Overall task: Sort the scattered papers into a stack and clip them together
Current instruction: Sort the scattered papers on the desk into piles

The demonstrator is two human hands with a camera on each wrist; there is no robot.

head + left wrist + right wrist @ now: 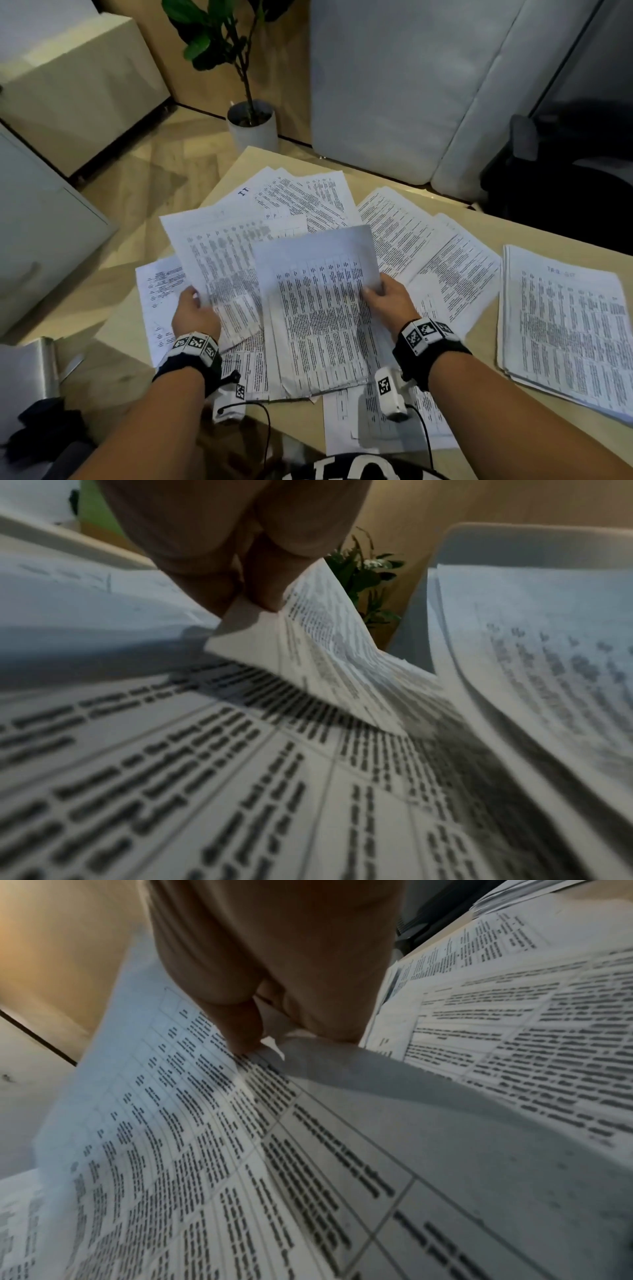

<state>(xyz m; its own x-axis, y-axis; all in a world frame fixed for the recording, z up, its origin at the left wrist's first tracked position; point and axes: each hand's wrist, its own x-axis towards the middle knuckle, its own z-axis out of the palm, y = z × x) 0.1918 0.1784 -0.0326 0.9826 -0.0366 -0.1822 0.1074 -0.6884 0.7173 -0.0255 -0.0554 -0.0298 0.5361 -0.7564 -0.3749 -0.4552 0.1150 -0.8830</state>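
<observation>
Your left hand (195, 313) pinches a printed sheet (219, 260); your right hand (388, 301) grips a paper bundle (315, 308) above the table (479, 349).

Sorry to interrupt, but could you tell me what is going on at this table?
A person is gathering printed white paper sheets. The left hand pinches one lifted sheet; the right hand holds a sheaf by its edge. More sheets lie fanned on the light wooden table, with a neater pile at the right. No clip shows.
</observation>
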